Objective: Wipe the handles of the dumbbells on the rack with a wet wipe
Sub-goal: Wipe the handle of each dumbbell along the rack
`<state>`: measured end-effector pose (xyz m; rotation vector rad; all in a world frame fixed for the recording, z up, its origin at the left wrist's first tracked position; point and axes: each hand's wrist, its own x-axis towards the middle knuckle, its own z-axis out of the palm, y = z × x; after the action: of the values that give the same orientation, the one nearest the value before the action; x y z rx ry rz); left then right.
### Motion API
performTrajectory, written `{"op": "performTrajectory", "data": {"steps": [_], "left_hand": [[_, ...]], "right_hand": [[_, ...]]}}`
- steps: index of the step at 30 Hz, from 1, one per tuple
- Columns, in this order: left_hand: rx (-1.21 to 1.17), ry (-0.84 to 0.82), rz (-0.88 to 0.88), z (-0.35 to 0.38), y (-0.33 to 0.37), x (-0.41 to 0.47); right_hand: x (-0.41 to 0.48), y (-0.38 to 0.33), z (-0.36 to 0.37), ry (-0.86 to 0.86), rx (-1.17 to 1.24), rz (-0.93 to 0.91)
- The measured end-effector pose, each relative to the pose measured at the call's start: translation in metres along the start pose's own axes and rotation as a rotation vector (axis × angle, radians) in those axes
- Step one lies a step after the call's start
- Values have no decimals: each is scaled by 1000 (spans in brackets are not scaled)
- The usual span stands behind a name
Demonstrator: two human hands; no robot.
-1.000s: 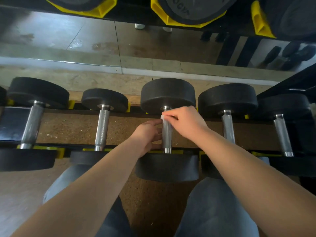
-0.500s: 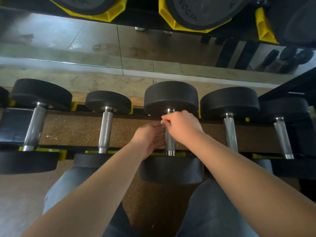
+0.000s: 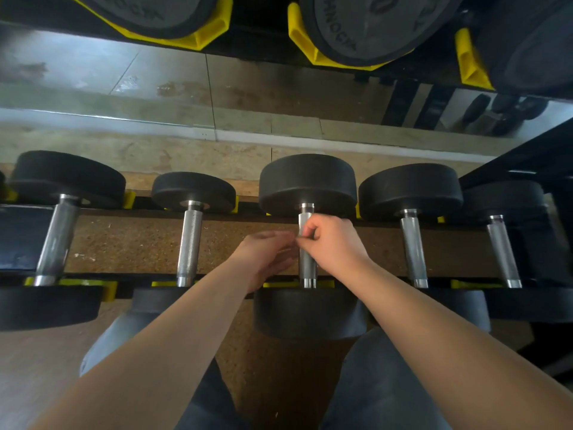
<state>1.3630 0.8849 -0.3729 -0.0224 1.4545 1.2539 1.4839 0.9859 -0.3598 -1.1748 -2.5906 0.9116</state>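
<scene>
Several black dumbbells with knurled steel handles lie side by side on the rack's lower tier. My right hand (image 3: 333,243) grips the handle (image 3: 307,268) of the middle dumbbell at about mid-length, fingers curled round it from the right. My left hand (image 3: 263,259) is blurred, just left of that handle, its fingertips meeting those of the right hand. No wet wipe shows clearly; it may be hidden inside the hands.
Neighbouring handles lie to the left (image 3: 189,240), (image 3: 57,240) and to the right (image 3: 414,249), (image 3: 502,252). The front rail (image 3: 217,279) carries yellow saddles. An upper tier of big weights (image 3: 356,29) overhangs. A mirror (image 3: 155,82) is behind, and my knees (image 3: 387,383) are below.
My right hand has slid down from the top of the middle handle towards its middle. My left hand has shifted slightly beside it.
</scene>
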Motion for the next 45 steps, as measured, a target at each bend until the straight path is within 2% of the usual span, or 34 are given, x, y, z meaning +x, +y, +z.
{"op": "performTrajectory", "data": {"steps": [5,8,12,14,16,19,21,23,26,27,29,32,33,34,36,38,41,43,45], "left_hand": [[-12,2,53,4,-2,7],[36,66,125,11,-5,7],[-19,145,225,22,11,20],[122,181,293,22,15,26],[394,171,305,16,8,26],[933,13,110,6,-12,22],[1050,-57,91,5,-12,22],[880,-96,110,7,-6,24],[375,-160,124,12,5,34],[288,-173,140,12,5,39],[366,-215,141,8,1,42],[876,-379,54,-4,-7,37],[928,-437,3,-6,-7,39],[863,-466,-53,-8,-5,44],[586,-434,-100,-6,0,53],[345,-388,4,-1,9,64],[222,-324,153,7,17,66],[403,-253,206,6,14,57],[810,-252,195,1,7,36]], "right_hand": [[-9,1,-4,-64,38,3],[-12,1,-6,-6,128,108],[-16,-7,-2,41,201,226],[-18,-8,-3,86,216,251],[-18,-6,-4,106,239,305],[-18,-6,-5,38,227,361],[-18,-7,-5,18,238,373],[-17,-6,-6,26,264,403],[-16,-5,-9,44,292,464],[-16,-5,-8,46,299,468],[-17,-5,-7,43,302,454],[-15,-5,-7,32,281,447],[-13,-5,-8,28,281,456],[-12,-4,-8,25,285,466],[-12,-4,-9,17,283,475],[-13,-3,-9,13,294,475],[-12,-2,-9,6,314,472],[-11,-1,-8,0,324,474],[-11,0,-9,-10,324,463]]}}
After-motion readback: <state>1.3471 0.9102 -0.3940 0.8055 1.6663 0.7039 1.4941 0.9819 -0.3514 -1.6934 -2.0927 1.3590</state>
